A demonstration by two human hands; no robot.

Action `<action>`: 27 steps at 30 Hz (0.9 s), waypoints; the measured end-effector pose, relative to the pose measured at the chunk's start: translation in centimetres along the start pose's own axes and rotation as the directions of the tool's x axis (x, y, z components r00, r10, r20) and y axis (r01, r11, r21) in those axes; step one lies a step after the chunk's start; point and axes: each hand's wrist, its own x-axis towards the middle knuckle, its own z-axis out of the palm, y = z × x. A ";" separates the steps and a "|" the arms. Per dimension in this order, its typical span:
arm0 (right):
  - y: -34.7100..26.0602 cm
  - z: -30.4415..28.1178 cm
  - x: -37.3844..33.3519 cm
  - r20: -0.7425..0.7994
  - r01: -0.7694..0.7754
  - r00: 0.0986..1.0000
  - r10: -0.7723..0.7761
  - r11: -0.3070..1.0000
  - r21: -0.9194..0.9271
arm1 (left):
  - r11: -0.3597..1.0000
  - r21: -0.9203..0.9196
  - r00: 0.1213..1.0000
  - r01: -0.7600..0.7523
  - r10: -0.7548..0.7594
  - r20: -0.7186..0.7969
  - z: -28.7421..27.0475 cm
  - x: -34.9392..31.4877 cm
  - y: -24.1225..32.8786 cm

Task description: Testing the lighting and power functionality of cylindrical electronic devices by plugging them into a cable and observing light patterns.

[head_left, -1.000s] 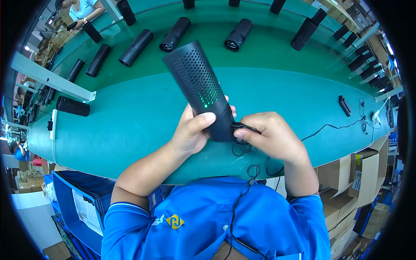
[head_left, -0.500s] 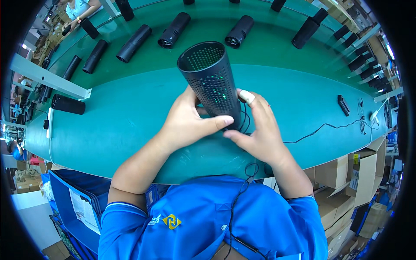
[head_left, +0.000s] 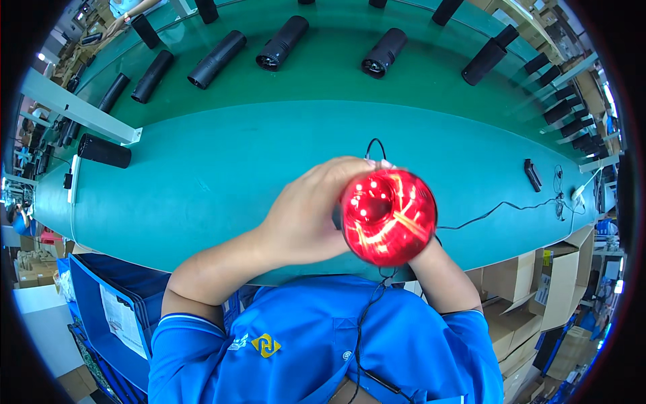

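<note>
A speaker (head_left: 389, 217), its end glowing red, points straight up at the camera. Left hand (head_left: 309, 212) fingers wrap its side; the right hand is hidden beneath, above the table (head_left: 222, 175).

A long teal counter (head_left: 222, 182) is stretching across the view. Black cylinders (head_left: 217, 58) are lying on its far green strip. A black cable (head_left: 498, 209) and a small black device (head_left: 532, 175) are resting at its right.

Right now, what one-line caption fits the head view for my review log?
Both hands hold a cylinder speaker end-on to the camera, glowing red, left hand wrapped around it, above a teal bench with a black cable.
</note>
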 end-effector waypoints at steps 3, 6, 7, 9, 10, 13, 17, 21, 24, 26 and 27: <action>0.2 -0.2 0.2 -0.055 0.152 0.987 -0.151 0.988 0.020 | 0.980 0.176 0.994 -0.095 0.082 0.075 -0.2 -0.1 0.4; 0.0 -0.3 0.1 -0.065 0.179 0.982 -0.177 0.983 0.039 | 0.964 0.230 0.989 -0.134 0.114 0.098 -0.2 -0.2 0.4; -0.2 -0.3 0.1 -0.056 0.158 0.986 -0.155 0.986 0.053 | 0.963 0.229 0.988 -0.141 0.123 0.091 -0.1 -0.2 0.4; -0.5 -0.4 0.0 -0.037 0.113 0.993 -0.110 0.990 0.080 | 0.961 0.228 0.987 -0.155 0.140 0.078 0.0 -0.3 0.3; -0.4 -0.4 -0.1 -0.039 0.111 0.993 -0.108 0.991 0.079 | 0.962 0.226 0.987 -0.155 0.140 0.081 -0.1 -0.3 0.3; 0.2 0.0 -0.1 -0.042 0.162 0.986 -0.160 0.986 0.046 | 0.950 0.255 0.983 -0.181 0.164 0.088 -0.3 -0.4 0.2; 0.1 -0.1 -0.1 -0.033 0.189 0.981 -0.189 0.982 -0.003 | 0.950 0.260 0.984 -0.176 0.161 0.075 -0.1 -0.5 0.4; -0.7 -0.4 0.3 -0.026 0.208 0.978 -0.209 0.978 -0.032 | 0.952 0.257 0.986 -0.168 0.159 0.056 0.0 -0.5 0.5; -1.5 -0.5 0.7 -0.036 0.229 0.973 -0.229 0.973 -0.011 | 0.947 0.260 0.982 -0.189 0.184 0.043 0.0 -0.6 0.3; -1.4 -0.3 0.4 -0.025 0.210 0.977 -0.210 0.978 -0.002 | 0.946 0.260 0.981 -0.192 0.186 0.047 -0.1 -0.6 0.3; -1.2 -0.2 0.2 -0.013 0.193 0.981 -0.193 0.981 0.008 | 0.945 0.262 0.981 -0.195 0.188 0.049 -0.1 -0.6 0.4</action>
